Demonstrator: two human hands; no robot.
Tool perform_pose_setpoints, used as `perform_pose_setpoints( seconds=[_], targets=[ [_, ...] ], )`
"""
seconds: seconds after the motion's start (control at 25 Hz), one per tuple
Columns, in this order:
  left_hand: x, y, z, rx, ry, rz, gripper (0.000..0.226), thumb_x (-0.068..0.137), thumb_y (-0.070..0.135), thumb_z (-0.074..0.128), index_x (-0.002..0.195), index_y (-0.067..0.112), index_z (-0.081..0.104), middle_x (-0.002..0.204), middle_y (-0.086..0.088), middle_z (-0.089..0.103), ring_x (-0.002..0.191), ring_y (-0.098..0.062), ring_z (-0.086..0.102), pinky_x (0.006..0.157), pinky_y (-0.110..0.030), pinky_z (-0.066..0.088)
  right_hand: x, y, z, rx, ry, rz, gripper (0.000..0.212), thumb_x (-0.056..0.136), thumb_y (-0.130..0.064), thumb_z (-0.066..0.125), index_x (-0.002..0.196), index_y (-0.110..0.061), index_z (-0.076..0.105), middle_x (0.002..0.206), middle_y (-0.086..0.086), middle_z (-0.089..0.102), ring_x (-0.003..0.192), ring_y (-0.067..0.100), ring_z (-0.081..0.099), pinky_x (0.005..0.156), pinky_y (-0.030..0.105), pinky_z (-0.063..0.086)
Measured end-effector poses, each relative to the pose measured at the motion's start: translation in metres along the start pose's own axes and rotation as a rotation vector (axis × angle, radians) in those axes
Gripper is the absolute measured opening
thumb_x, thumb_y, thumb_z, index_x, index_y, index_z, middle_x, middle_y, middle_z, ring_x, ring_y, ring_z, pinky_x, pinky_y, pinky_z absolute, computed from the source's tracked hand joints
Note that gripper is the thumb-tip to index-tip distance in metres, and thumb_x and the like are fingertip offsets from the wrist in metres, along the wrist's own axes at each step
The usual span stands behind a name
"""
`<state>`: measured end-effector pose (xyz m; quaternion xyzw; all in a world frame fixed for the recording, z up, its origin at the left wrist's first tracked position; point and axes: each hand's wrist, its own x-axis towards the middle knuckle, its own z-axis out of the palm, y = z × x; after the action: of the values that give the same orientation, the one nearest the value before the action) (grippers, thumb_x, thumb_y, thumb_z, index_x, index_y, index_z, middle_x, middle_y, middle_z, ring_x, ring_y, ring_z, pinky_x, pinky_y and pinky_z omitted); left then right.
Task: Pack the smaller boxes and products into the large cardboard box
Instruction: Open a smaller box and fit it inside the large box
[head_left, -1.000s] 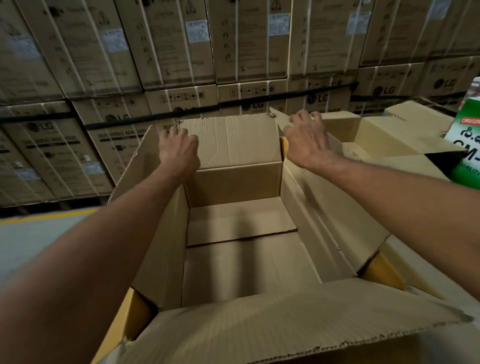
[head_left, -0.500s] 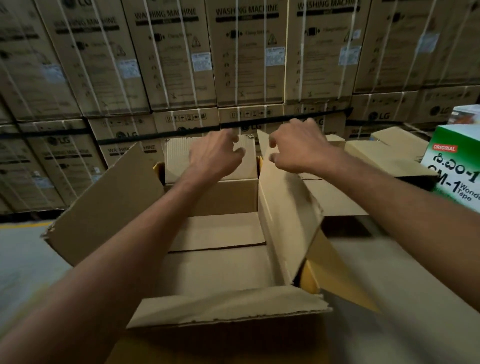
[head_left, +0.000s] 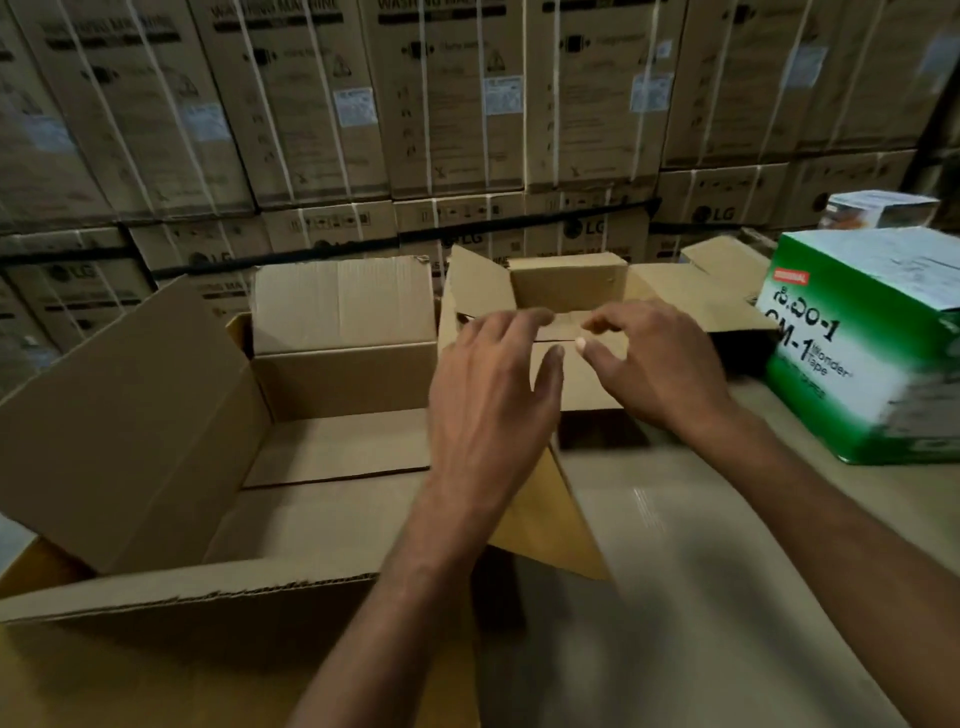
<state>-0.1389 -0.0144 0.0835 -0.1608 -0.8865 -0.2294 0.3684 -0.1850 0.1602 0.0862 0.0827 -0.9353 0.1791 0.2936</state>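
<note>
Head view: the large cardboard box (head_left: 343, 384) sits open at the desk's (head_left: 727, 571) left side, flaps out. Just right of it is a smaller open box (head_left: 569, 283). Over it, the left hand (head_left: 493, 410) is spread and the right hand (head_left: 657, 371) is curled at the near flap, perhaps pinching it; I cannot tell through the blur. A green tape box (head_left: 872, 364) stands at the right edge.

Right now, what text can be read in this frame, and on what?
"LG": stacked cartons behind.
"WASHING MACHINE": the same cartons, faint.
"M-1", "Wonder Tape": green tape box; its red tag and other script are unreadable.
Too blurred: white carton stickers.
</note>
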Motion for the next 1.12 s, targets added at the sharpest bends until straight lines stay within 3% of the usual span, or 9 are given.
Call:
perform_pose_setpoints(
  seconds=[0.12,0.36,0.56,0.68,0.76,0.92,1.04,1.12],
  targets=[
    [-0.014,0.018,0.040,-0.040,-0.073,-0.025,0.039,0.101,0.043,0.056,0.137,0.028,0.056,0.133,0.008,0.062,0.123,-0.008,0.053,0.094,-0.019,0.037,-0.022,0.041,0.018,-0.031,-0.107,0.103,0.028,0.096,-0.039,0.066,0.121,-0.029,0.070,0.120,-0.007,0.070,0.114,0.017,0.060,0.092,0.035,0.047],
    [-0.005,0.027,0.140,-0.232,-0.300,-0.244,0.045,0.098,0.041,0.059,0.140,0.027,0.052,0.136,0.007,0.060,0.124,-0.011,0.054,0.098,-0.031,0.051,-0.005,0.129,0.059,-0.088,-0.275,0.142,0.036,0.092,-0.027,0.068,0.128,-0.024,0.068,0.125,-0.001,0.069,0.118,0.020,0.056,0.092,0.034,0.047],
    [0.041,0.013,0.229,-0.169,-0.409,-0.381,0.050,0.098,0.036,0.062,0.144,0.024,0.050,0.141,0.000,0.057,0.125,-0.018,0.055,0.100,-0.041,0.052,0.064,0.204,0.116,-0.185,-0.473,0.076,0.060,0.090,-0.015,0.064,0.148,-0.019,0.049,0.148,0.005,0.052,0.134,0.025,0.045,0.107,0.040,0.041],
    [0.075,0.004,0.267,-0.151,-0.412,-0.466,0.051,0.098,0.033,0.064,0.145,0.024,0.048,0.144,-0.001,0.054,0.124,-0.020,0.056,0.101,-0.039,0.053,0.106,0.238,0.151,-0.261,-0.524,0.015,0.072,0.089,-0.013,0.065,0.155,-0.016,0.036,0.157,0.008,0.041,0.141,0.028,0.037,0.113,0.043,0.036],
    [0.090,-0.005,0.287,-0.156,-0.421,-0.515,0.053,0.098,0.033,0.065,0.146,0.023,0.046,0.146,-0.002,0.051,0.125,-0.020,0.056,0.099,-0.035,0.051,0.129,0.256,0.173,-0.299,-0.508,0.060,0.077,0.091,-0.019,0.066,0.158,-0.018,0.029,0.163,0.009,0.029,0.148,0.029,0.027,0.117,0.048,0.029],
    [0.121,-0.037,0.329,-0.052,-0.380,-0.622,0.065,0.097,0.038,0.064,0.153,0.023,0.036,0.154,-0.009,0.039,0.136,-0.029,0.046,0.105,-0.042,0.044,0.162,0.294,0.206,-0.240,-0.465,0.446,0.079,0.086,-0.051,0.074,0.151,-0.030,0.035,0.164,0.017,0.009,0.151,0.039,0.009,0.118,0.063,0.023],
    [0.147,-0.065,0.360,0.046,-0.410,-0.832,0.068,0.098,0.049,0.057,0.157,0.029,0.028,0.158,-0.015,0.031,0.139,-0.035,0.039,0.111,-0.047,0.037,0.160,0.320,0.218,-0.190,-0.587,0.540,0.091,0.078,-0.057,0.081,0.151,-0.031,0.034,0.165,0.019,0.006,0.149,0.044,0.017,0.116,0.061,0.029],
    [0.157,-0.081,0.378,0.073,-0.429,-0.905,0.068,0.099,0.054,0.052,0.157,0.031,0.026,0.151,-0.020,0.038,0.134,-0.038,0.043,0.109,-0.047,0.035,0.156,0.330,0.222,-0.197,-0.574,0.518,0.097,0.074,-0.054,0.086,0.151,-0.034,0.031,0.164,0.018,0.010,0.145,0.042,0.025,0.113,0.057,0.034]
  ],
)
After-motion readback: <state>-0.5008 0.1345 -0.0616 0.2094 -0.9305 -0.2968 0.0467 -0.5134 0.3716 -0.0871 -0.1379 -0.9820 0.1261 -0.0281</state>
